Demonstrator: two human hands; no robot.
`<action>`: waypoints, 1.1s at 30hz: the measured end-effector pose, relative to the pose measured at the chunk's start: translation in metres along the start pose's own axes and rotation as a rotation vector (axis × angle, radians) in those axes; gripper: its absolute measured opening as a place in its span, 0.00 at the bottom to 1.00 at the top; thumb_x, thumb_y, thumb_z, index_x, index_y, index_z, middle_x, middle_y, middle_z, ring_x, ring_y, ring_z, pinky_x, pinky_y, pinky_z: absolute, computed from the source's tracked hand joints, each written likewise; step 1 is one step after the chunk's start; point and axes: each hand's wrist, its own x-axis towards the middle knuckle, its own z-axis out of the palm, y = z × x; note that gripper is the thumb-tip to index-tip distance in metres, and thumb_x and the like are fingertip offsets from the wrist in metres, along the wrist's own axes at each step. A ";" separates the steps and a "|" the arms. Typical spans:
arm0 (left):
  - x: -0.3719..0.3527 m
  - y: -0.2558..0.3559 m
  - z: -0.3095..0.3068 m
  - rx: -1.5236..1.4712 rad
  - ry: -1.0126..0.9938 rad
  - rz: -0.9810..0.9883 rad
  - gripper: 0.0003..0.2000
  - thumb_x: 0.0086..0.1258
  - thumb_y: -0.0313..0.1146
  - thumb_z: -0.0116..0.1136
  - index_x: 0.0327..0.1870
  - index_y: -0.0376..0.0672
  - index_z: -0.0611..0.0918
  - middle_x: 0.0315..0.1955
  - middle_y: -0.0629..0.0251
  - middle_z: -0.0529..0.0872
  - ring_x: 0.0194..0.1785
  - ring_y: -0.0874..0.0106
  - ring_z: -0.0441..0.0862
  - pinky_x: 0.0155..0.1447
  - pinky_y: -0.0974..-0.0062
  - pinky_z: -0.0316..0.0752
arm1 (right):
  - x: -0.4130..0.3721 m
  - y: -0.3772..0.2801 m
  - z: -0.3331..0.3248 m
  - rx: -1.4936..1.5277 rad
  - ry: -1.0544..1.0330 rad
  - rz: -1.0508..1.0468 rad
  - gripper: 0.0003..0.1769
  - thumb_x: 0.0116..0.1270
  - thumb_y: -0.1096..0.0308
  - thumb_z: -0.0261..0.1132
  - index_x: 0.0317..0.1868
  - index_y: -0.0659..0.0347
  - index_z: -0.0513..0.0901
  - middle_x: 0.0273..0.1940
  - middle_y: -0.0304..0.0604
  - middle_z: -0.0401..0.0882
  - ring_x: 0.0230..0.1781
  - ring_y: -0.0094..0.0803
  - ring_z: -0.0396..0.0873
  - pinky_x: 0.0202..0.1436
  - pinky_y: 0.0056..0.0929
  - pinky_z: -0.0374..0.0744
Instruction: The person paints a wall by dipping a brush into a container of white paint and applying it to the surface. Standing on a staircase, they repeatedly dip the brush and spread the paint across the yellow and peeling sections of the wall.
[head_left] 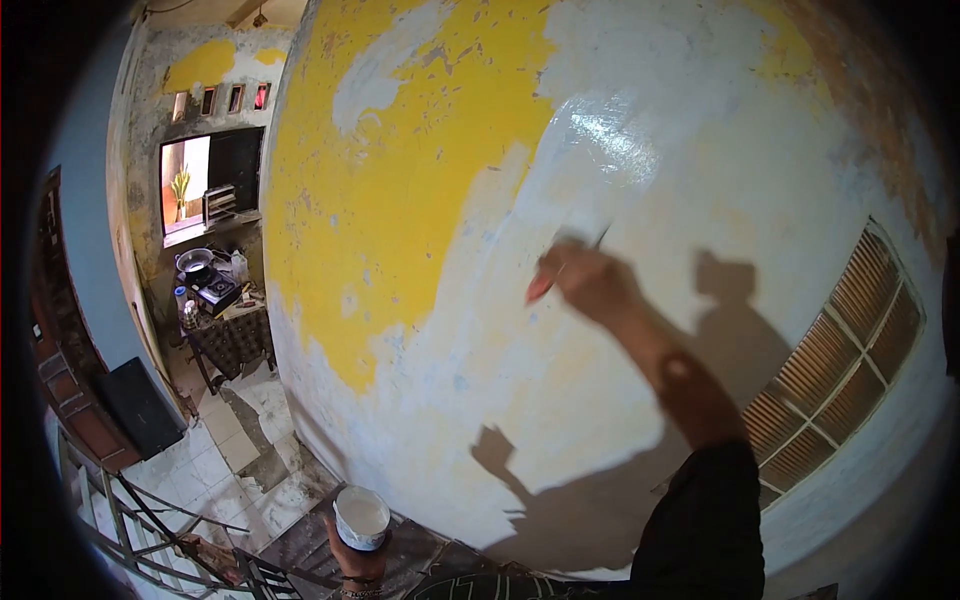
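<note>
My right hand [590, 280] is raised against the wall [560, 370], its fingers closed around a paintbrush. The brush's reddish handle [540, 288] sticks out below the fist, and a thin dark part shows above it; motion blurs both. White paint covers much of the wall, glossy and wet-looking higher up, beside a large patch of flaking yellow paint [400, 170]. Low down, my left hand [358, 560] grips a small white tub [362, 513] from below and the side. Whitish paint lies inside the tub, which is held roughly upright.
A louvred window [840, 350] is set in the wall at right. Metal framework [150, 545] stands at lower left above the spattered tiled floor [215, 450]. Farther off, a cloth-covered table [235, 340] carries a stove [218, 290] and a pan [195, 262].
</note>
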 end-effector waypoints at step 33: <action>-0.002 -0.002 -0.028 -0.125 0.122 0.114 0.29 0.66 0.69 0.46 0.60 0.61 0.76 0.50 0.74 0.82 0.51 0.67 0.78 0.49 0.56 0.69 | 0.112 -0.020 0.105 0.477 -0.439 0.586 0.16 0.74 0.55 0.54 0.50 0.56 0.79 0.47 0.53 0.84 0.47 0.54 0.81 0.50 0.51 0.78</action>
